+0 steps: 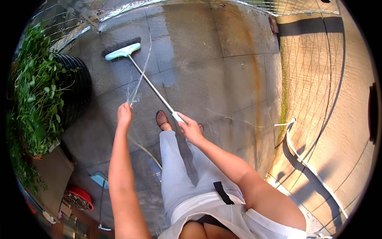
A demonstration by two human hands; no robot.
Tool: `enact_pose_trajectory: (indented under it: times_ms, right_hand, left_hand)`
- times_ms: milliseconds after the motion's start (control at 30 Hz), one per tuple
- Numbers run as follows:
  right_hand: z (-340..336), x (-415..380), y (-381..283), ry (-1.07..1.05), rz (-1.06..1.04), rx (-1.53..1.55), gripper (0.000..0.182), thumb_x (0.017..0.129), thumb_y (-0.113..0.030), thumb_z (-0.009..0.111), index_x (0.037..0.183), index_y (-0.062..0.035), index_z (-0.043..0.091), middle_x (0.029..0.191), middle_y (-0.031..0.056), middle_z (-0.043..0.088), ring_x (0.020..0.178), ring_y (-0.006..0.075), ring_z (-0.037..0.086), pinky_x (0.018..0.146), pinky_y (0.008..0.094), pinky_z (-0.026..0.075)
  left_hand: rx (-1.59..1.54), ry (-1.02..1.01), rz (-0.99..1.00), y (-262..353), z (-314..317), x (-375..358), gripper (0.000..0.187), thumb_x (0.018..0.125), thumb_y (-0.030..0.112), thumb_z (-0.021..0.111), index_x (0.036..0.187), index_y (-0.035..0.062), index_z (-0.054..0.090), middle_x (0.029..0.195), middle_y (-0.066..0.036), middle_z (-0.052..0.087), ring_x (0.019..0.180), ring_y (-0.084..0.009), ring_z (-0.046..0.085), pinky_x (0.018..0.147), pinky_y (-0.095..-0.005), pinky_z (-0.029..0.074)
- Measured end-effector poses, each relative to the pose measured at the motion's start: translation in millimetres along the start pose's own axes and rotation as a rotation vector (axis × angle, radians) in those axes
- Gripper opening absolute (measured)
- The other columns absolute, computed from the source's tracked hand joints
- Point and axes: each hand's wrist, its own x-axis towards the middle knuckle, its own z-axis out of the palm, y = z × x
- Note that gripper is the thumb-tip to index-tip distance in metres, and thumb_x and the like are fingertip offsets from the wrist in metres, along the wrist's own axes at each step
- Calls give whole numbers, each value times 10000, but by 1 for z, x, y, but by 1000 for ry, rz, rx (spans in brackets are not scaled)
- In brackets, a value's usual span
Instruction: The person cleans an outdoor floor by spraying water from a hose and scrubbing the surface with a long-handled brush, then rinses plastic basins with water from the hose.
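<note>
My right hand (190,128) is wrapped round the pale blue grip at the near end of a push broom (152,85). Its silver pole slants away to the upper left, where the mint-blue head with dark bristles rests on the wet floor. My left hand (125,115), to the left of the pole, is closed on a thin, pale hose (148,151) that trails down behind the forearm. A clear stream of water (140,81) shoots from the fingers, splitting and crossing the pole toward the far floor. The hose's mouth is hidden by the fingers.
Leafy plants (38,87) in a black ribbed pot (73,85) stand at the left. Below are a red basin (88,195) and a blue long-handled dustpan (99,180). A wire fence (302,7) crosses the back. A white hose (308,165) lies along the right wall (354,71).
</note>
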Motion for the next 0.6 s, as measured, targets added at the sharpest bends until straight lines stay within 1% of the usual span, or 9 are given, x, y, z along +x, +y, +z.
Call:
enact_pose_trajectory:
  times_ms: [67,100,167,267,367,467,500,567,600]
  right_hand:
    - [-47,-60,38,53,165,207,407,913,-144,543,1313,-221,532,678,-8,525,542,66,449,483,238,405]
    - [-72,-87,76,69,244,250,421,926,-135,521,1334,-238,509,655,-45,467,528,52,418,448,213,366]
    - [-119,-153,123,154,338,273,450,934,-147,506,1369,-250,459,659,-39,445,512,51,392,428,209,331]
    - [-177,-236,177,305,557,396,464,940,-159,487,1387,-267,427,678,-20,442,482,61,369,386,212,296]
    - [-226,-251,227,504,557,419,441,930,-142,496,1352,-267,478,595,-1,468,386,69,326,341,227,285]
    - [-283,-192,241,507,540,473,449,943,-167,477,1376,-281,441,584,8,461,382,71,326,334,228,281]
    - [-307,-162,238,487,500,453,461,949,-188,456,1402,-248,401,599,11,471,375,84,337,333,229,288]
    - [-365,-96,236,450,344,466,443,945,-204,467,1385,-222,423,596,12,476,386,68,355,330,231,292]
    - [-396,-60,218,465,399,488,432,936,-208,484,1367,-214,446,591,13,473,395,58,355,337,224,292]
  left_hand:
    - [246,-10,187,17,21,-8,395,884,291,356,818,2,617,763,-247,630,717,-399,617,672,-457,474]
    - [310,-40,218,25,34,-12,395,891,296,352,844,13,623,815,-254,627,779,-420,601,714,-476,461]
    - [435,-97,277,43,67,-25,398,904,307,345,896,35,635,920,-266,621,903,-463,570,800,-514,437]
    - [557,-112,315,77,117,-55,414,915,314,336,925,31,638,927,-272,623,909,-451,581,819,-522,440]
    - [578,-107,351,101,163,-81,420,917,315,336,947,25,639,936,-271,625,911,-453,583,825,-520,446]
    - [605,-92,384,117,206,-91,420,918,312,335,968,27,640,941,-272,627,915,-457,583,825,-521,447]
    - [622,-91,395,119,219,-96,420,918,311,334,975,29,640,942,-273,627,916,-458,583,825,-522,446]
    - [628,-65,413,131,243,-107,417,918,308,333,970,30,639,940,-276,626,916,-459,583,824,-523,445]
    - [626,-47,422,136,254,-111,416,918,307,332,968,30,639,939,-278,625,916,-459,583,823,-524,445]
